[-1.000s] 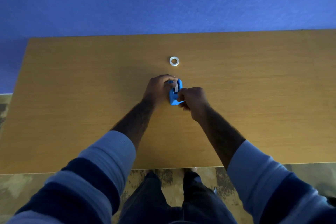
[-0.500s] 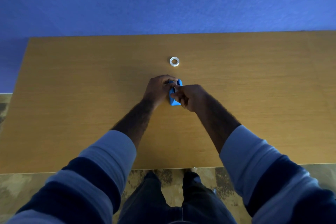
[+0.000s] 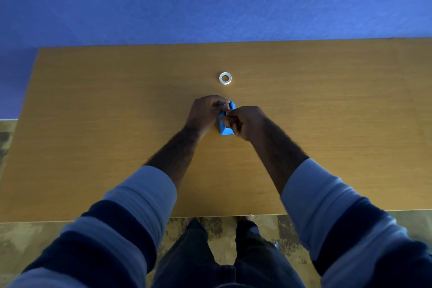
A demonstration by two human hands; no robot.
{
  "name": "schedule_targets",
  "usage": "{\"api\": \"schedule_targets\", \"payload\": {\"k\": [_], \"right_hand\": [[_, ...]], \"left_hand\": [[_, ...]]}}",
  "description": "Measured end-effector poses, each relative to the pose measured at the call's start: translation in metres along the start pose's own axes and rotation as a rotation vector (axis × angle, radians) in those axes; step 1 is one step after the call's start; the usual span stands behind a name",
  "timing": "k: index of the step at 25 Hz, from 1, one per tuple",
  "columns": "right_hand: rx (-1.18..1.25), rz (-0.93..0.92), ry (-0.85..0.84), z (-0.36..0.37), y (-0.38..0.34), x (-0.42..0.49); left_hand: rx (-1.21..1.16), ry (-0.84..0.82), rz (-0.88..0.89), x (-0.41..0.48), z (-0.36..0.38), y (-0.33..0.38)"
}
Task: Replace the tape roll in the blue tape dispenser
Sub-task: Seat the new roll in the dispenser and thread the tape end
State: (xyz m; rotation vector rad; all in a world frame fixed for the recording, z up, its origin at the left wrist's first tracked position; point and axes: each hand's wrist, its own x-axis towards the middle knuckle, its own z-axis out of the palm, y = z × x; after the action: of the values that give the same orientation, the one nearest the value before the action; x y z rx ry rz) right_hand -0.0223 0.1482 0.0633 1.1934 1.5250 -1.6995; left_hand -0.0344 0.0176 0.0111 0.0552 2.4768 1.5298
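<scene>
The blue tape dispenser (image 3: 225,129) stands on the wooden table (image 3: 93,124) near its middle. My left hand (image 3: 204,113) wraps around its left side and far end. My right hand (image 3: 245,123) comes in from the right, fingertips pinched over the top slot, where a small pale bit of tape shows between the fingers. Most of the dispenser is hidden by both hands. A small white tape ring (image 3: 225,78) lies flat on the table, a little beyond the dispenser and apart from it.
A blue wall (image 3: 210,0) rises behind the table's far edge. The table's near edge runs just above my legs (image 3: 222,255), over a patterned floor (image 3: 28,241). Bare wood stretches left and right of the hands.
My right hand has moved from the dispenser's near right side up onto its top, fingertips now meeting the left hand's. The left hand and the white ring have stayed in place.
</scene>
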Motion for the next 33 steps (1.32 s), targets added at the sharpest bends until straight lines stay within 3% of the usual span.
{"api": "schedule_targets", "payload": {"k": [10,12,16,22,33], "right_hand": [[0.116,0.008,0.054,0.005,0.005,-0.001],[0.113,0.002,0.067,0.005,0.006,-0.001],[0.086,-0.003,0.081,0.005,0.011,0.001],[0.110,-0.035,0.092,0.005,0.020,0.003],[0.148,-0.123,0.110,0.002,0.046,-0.009]], "left_hand": [[0.062,-0.027,0.013,-0.006,-0.003,0.000],[0.072,-0.133,-0.031,-0.013,-0.008,-0.006],[0.327,-0.316,0.001,-0.023,-0.008,-0.023],[0.598,-0.211,0.091,-0.017,0.000,-0.034],[0.617,-0.206,0.078,-0.026,0.002,-0.021]]}}
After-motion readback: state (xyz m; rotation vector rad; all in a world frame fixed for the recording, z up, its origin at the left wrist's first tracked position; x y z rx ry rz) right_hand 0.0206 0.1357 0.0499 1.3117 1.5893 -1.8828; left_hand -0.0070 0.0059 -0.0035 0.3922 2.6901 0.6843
